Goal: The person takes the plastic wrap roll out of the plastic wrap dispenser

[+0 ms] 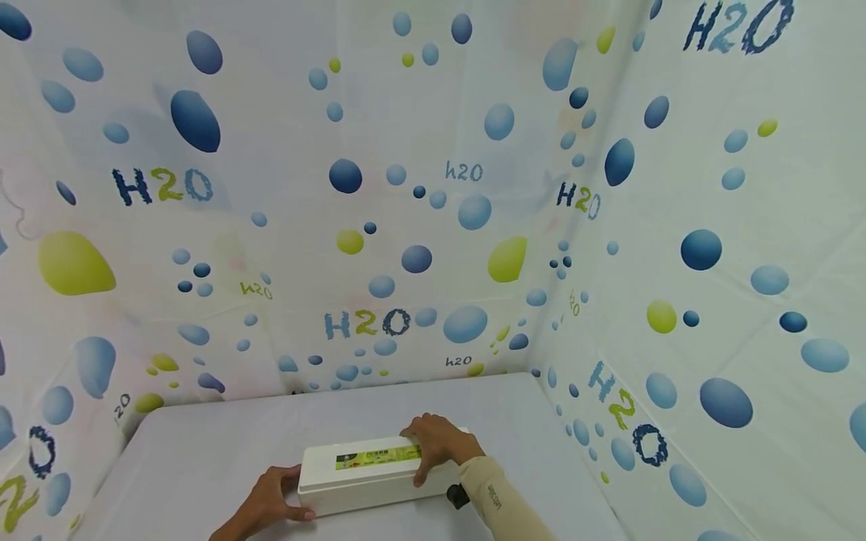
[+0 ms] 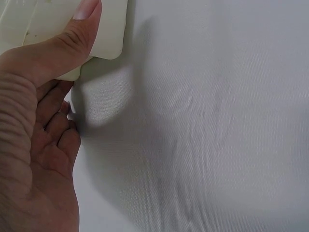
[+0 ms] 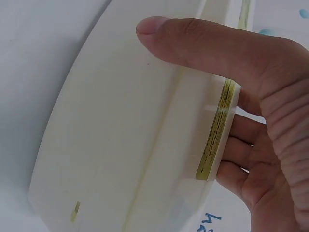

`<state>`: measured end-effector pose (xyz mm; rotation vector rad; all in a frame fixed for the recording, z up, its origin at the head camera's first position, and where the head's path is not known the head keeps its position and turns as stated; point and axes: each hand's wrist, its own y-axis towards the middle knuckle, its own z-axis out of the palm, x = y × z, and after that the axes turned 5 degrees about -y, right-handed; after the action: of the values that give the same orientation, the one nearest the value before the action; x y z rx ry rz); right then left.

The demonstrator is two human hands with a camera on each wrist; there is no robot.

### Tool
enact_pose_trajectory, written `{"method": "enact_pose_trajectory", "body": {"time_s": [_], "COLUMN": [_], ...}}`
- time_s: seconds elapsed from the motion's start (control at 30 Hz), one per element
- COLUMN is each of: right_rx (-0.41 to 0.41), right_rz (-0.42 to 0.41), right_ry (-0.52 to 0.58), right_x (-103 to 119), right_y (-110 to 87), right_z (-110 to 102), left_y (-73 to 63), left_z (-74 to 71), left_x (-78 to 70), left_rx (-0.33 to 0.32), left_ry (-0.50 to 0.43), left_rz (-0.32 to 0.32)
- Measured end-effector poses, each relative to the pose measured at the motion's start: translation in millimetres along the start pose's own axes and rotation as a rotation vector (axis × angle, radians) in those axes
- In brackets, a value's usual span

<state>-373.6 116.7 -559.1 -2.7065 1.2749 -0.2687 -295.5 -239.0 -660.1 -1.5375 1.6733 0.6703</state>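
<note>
A long white plastic box (image 1: 368,494) with a lid lies lengthwise on the white table, a green-yellow printed label (image 1: 379,457) along its top. My left hand (image 1: 271,497) grips the box's left end, thumb at the front lower corner and fingers behind. In the left wrist view the thumb presses on the box's end (image 2: 108,36), beside its rounded corner. Reaching over the lid near the right end, my right hand (image 1: 436,443) holds the box, its thumb on the front face. The right wrist view shows that thumb (image 3: 193,41) flat on the white side, with the other fingers round the label side.
White sheets printed with blue and green drops and "H2O" lettering hang as a back wall (image 1: 433,225) and side walls around the table (image 1: 223,436). A small black device (image 1: 458,496) sits at my right wrist, beside a beige sleeve (image 1: 501,500).
</note>
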Motion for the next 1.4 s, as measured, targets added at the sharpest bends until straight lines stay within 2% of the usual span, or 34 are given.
{"method": "enact_pose_trajectory", "body": {"time_s": [0.3, 0.43, 0.67, 0.93, 1.03, 1.4], "right_rx": [-0.004, -0.007, -0.044, -0.082, -0.093, -0.137], "right_rz": [-0.034, -0.021, -0.004, 0.026, 0.04, 0.08], "right_ry": [-0.017, -0.021, -0.021, -0.024, -0.016, 0.038], "right_x": [5, 5, 1, -4, -7, -20], "right_y": [2.7, 1.2, -4.6, -9.4, -11.2, -18.9], "right_z": [-1, -5, -12, -14, -14, -23], "left_y": [-5.9, -4.7, -1.4, 0.6, 0.4, -1.3], "left_z": [-2.9, -3.3, -2.4, -4.5, -3.9, -4.7], "left_x": [12.5, 11.5, 8.1, 11.2, 12.4, 7.0], "left_rx": [0.037, 0.052, 0.042, 0.052, 0.053, 0.037], "left_ry": [-0.002, -0.006, -0.021, -0.027, -0.029, -0.007], "left_rz": [0.028, 0.054, 0.037, 0.126, 0.141, 0.118]}}
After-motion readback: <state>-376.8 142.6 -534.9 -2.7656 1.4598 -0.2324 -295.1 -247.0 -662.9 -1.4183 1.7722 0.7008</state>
